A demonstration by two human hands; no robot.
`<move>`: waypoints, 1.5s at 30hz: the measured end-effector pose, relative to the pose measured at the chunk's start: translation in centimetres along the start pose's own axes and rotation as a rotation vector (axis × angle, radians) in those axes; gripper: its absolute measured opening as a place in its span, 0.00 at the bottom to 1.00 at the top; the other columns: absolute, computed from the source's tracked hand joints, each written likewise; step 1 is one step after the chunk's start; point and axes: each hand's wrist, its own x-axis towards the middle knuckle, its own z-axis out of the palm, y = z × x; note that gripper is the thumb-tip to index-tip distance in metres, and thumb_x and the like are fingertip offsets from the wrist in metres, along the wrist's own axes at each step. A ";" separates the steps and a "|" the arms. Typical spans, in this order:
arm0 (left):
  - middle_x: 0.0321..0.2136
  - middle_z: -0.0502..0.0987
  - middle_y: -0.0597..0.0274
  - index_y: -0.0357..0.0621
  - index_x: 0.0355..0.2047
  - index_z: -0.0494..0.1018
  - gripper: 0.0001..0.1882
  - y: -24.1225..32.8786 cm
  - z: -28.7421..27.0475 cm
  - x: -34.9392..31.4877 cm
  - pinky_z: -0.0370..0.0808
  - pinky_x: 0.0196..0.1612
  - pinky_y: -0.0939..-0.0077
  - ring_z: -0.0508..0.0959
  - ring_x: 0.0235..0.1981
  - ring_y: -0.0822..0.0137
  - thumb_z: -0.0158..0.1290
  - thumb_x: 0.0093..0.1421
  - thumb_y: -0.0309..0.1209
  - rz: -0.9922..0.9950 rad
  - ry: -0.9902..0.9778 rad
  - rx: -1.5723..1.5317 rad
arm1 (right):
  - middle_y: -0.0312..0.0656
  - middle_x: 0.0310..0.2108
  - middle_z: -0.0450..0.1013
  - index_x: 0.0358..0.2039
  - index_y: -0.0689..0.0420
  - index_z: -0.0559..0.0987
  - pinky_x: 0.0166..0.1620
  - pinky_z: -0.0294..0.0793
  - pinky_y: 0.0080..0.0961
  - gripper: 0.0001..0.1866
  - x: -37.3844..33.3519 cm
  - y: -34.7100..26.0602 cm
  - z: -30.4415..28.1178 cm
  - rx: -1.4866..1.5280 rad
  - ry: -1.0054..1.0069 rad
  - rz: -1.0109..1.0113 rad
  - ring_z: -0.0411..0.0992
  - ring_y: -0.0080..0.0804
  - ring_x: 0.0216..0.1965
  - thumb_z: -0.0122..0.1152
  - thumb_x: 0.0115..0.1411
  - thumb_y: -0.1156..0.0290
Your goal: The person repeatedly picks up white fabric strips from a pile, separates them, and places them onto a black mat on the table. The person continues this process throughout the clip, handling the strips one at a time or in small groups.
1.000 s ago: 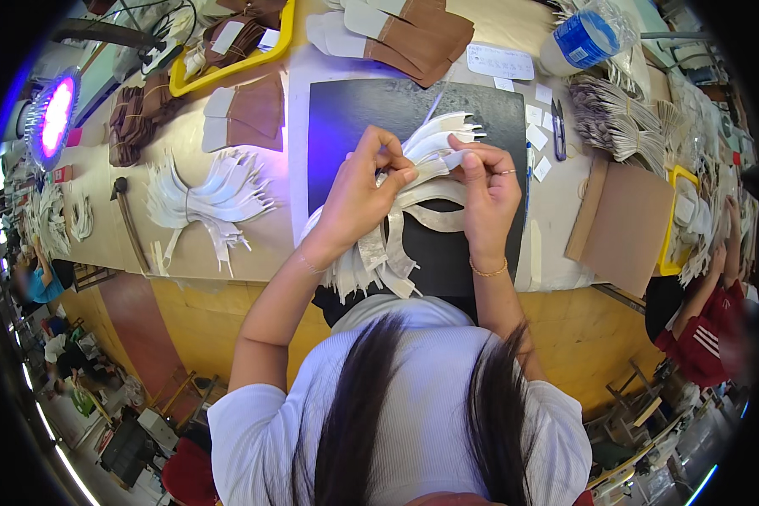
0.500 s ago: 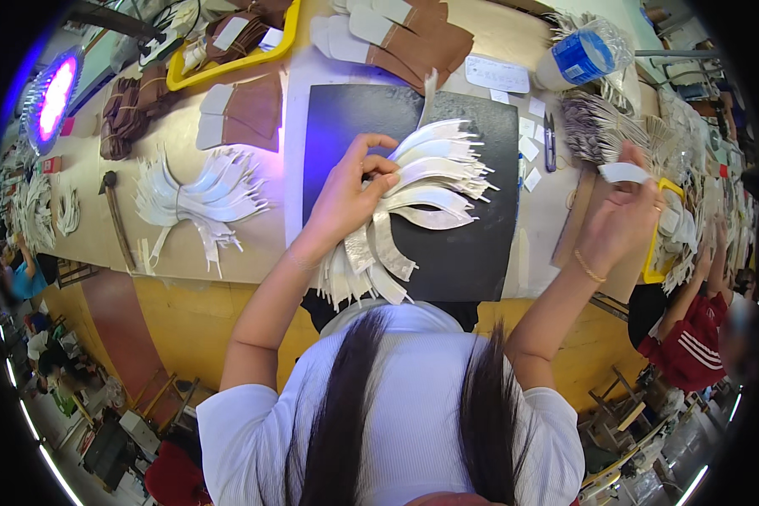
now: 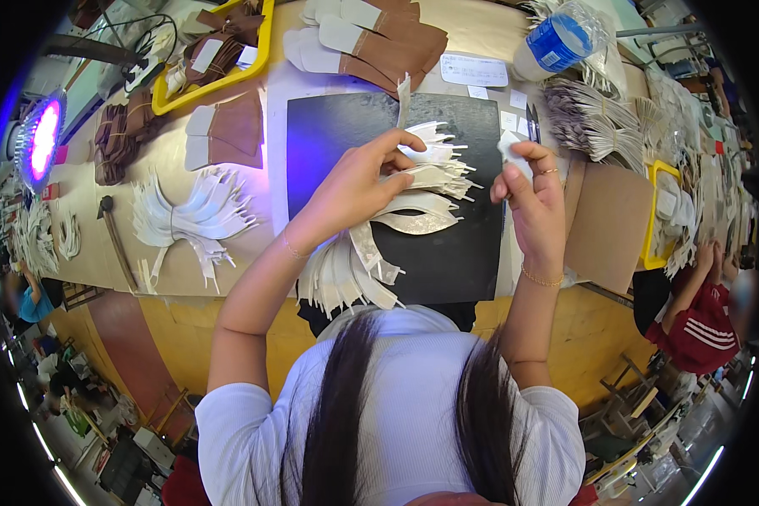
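Note:
My left hand (image 3: pixel 367 181) is closed round the middle of a fanned bundle of white strips (image 3: pixel 434 219) with narrow pointed ends. The bundle lies over a black mat (image 3: pixel 472 266), and its lower ends hang past my wrist toward the table's near edge. To the right of it, above the mat's right edge, my right hand (image 3: pixel 535 198) pinches a small white piece (image 3: pixel 514 150) between thumb and fingers. Whether that piece is paper or leather is hard to make out.
A second tied bundle of white strips (image 3: pixel 185 215) lies left of the mat, beside a hammer (image 3: pixel 116 240). Brown-and-grey pieces (image 3: pixel 371 42), a yellow tray (image 3: pixel 164 99) and a blue-labelled container (image 3: pixel 557 42) stand farther back. A brown board (image 3: pixel 611 219) and a co-worker in red (image 3: pixel 700 329) are rightward.
My right hand has swung left from the table's right side to the mat's right edge, still holding the white piece. My left hand keeps its hold on the bundle. The view has shifted slightly.

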 end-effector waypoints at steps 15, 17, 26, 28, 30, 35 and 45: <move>0.41 0.80 0.60 0.35 0.40 0.79 0.13 -0.2 -0.2 -3.8 0.72 0.49 0.76 0.76 0.42 0.72 0.62 0.61 0.34 -0.064 0.008 -0.211 | 0.40 0.39 0.79 0.40 0.66 0.79 0.38 0.80 0.17 0.06 -3.9 1.9 5.0 -0.169 -0.145 0.078 0.80 0.24 0.34 0.63 0.62 0.81; 0.42 0.80 0.61 0.35 0.39 0.79 0.11 -0.9 -0.3 -4.1 0.72 0.49 0.77 0.76 0.41 0.74 0.61 0.63 0.32 -0.099 0.041 -0.316 | 0.42 0.45 0.75 0.44 0.65 0.77 0.40 0.77 0.16 0.12 -3.8 1.8 4.6 -0.270 -0.099 0.025 0.78 0.22 0.39 0.67 0.61 0.76; 0.43 0.80 0.61 0.33 0.38 0.79 0.10 -1.3 0.0 -4.4 0.72 0.49 0.77 0.75 0.42 0.74 0.60 0.64 0.30 -0.049 0.101 -0.422 | 0.43 0.41 0.77 0.45 0.62 0.73 0.42 0.78 0.19 0.13 -2.0 5.2 3.0 0.147 -0.118 0.332 0.79 0.26 0.42 0.64 0.65 0.70; 0.43 0.80 0.61 0.33 0.37 0.80 0.10 -0.9 0.4 -4.4 0.72 0.48 0.77 0.75 0.42 0.74 0.59 0.64 0.30 -0.067 0.155 -0.394 | 0.43 0.38 0.78 0.41 0.61 0.73 0.42 0.80 0.20 0.10 -1.8 5.6 3.1 0.220 -0.104 0.323 0.80 0.28 0.40 0.63 0.66 0.71; 0.42 0.80 0.61 0.33 0.38 0.80 0.10 -0.8 0.6 -4.3 0.72 0.47 0.78 0.75 0.42 0.74 0.59 0.64 0.30 -0.080 0.202 -0.353 | 0.45 0.36 0.79 0.37 0.59 0.72 0.42 0.82 0.22 0.08 -1.6 5.3 3.4 0.271 -0.088 0.310 0.81 0.30 0.38 0.62 0.66 0.71; 0.39 0.81 0.61 0.33 0.39 0.81 0.10 -0.6 1.0 -3.7 0.72 0.44 0.80 0.76 0.40 0.75 0.59 0.64 0.29 -0.133 0.267 -0.359 | 0.49 0.38 0.79 0.37 0.59 0.71 0.43 0.84 0.25 0.07 -1.5 4.6 3.7 0.300 -0.087 0.310 0.82 0.33 0.38 0.60 0.67 0.73; 0.33 0.80 0.64 0.32 0.37 0.81 0.11 -0.7 1.4 -3.0 0.71 0.40 0.81 0.75 0.35 0.77 0.60 0.63 0.31 -0.161 0.289 -0.328 | 0.50 0.39 0.78 0.37 0.58 0.70 0.44 0.85 0.29 0.05 -1.6 4.8 3.5 0.287 -0.110 0.274 0.82 0.38 0.40 0.56 0.69 0.72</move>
